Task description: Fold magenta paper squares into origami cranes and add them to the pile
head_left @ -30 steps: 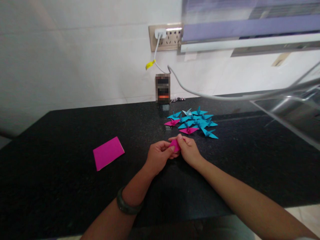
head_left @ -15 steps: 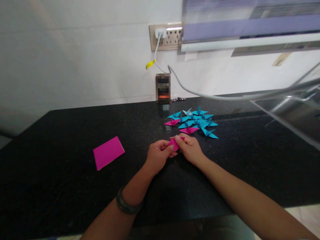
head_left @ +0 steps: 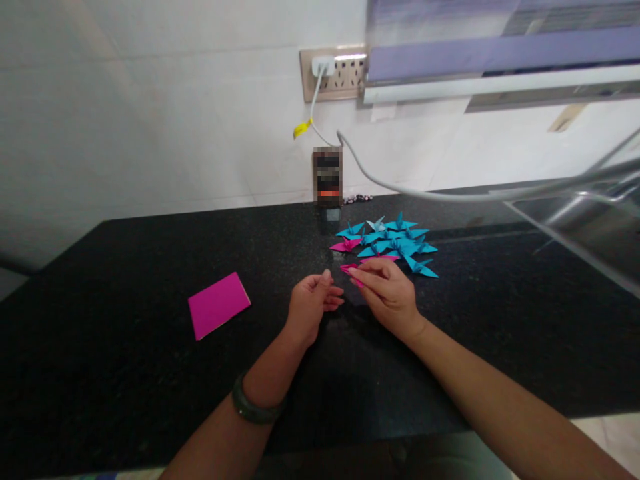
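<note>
A small folded piece of pink origami paper (head_left: 352, 269) is pinched between the thumb and fingers of my right hand (head_left: 390, 293). Part of it is hidden by those fingers. Just to its left, apart from the paper, my left hand (head_left: 311, 303) is empty, its fingers loosely apart. Beyond my right hand lies a group of folded paper cranes, several blue ones (head_left: 397, 243), a pale one (head_left: 376, 225) and a pink crane (head_left: 346, 245). Another pink crane (head_left: 379, 258) is partly covered by my right hand.
A stack of pink paper squares (head_left: 219, 305) lies left on the black countertop (head_left: 150, 387). A pixelated phone-like object (head_left: 328, 177) leans on the wall, a beaded strand (head_left: 357, 199) beside it. A white cable (head_left: 430, 192) runs from the socket (head_left: 345, 73) toward the metal sink (head_left: 590, 227).
My left hand has let go of the pink paper and drawn slightly left. My right hand now holds it alone, turned so a narrow folded edge shows.
</note>
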A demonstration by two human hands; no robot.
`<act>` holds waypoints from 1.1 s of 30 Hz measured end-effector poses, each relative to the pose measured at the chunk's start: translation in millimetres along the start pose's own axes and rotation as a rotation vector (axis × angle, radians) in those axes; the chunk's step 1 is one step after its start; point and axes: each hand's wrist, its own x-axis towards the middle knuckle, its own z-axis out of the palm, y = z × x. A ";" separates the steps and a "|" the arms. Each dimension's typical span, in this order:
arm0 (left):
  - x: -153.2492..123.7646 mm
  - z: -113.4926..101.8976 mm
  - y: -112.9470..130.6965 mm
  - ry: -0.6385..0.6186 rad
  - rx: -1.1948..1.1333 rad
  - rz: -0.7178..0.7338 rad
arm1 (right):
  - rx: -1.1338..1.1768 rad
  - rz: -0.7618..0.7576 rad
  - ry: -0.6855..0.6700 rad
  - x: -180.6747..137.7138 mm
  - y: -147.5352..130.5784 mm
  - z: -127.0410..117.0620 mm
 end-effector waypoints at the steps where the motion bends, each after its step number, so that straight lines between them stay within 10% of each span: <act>1: -0.4 -0.3 1.2 -0.061 -0.030 -0.055 | -0.008 -0.035 -0.037 -0.4 -0.1 -0.2; 8: -1.3 -3.7 1.4 -0.216 -0.176 -0.021 | 0.031 -0.254 -0.294 -2.3 0.5 3.3; 14: 0.7 -5.0 -2.8 -0.197 -0.011 0.061 | 0.065 0.020 -0.082 -0.6 0.5 4.6; 33: -3.1 1.3 -0.7 -0.290 0.115 0.125 | 0.021 0.294 -0.057 0.0 2.3 7.7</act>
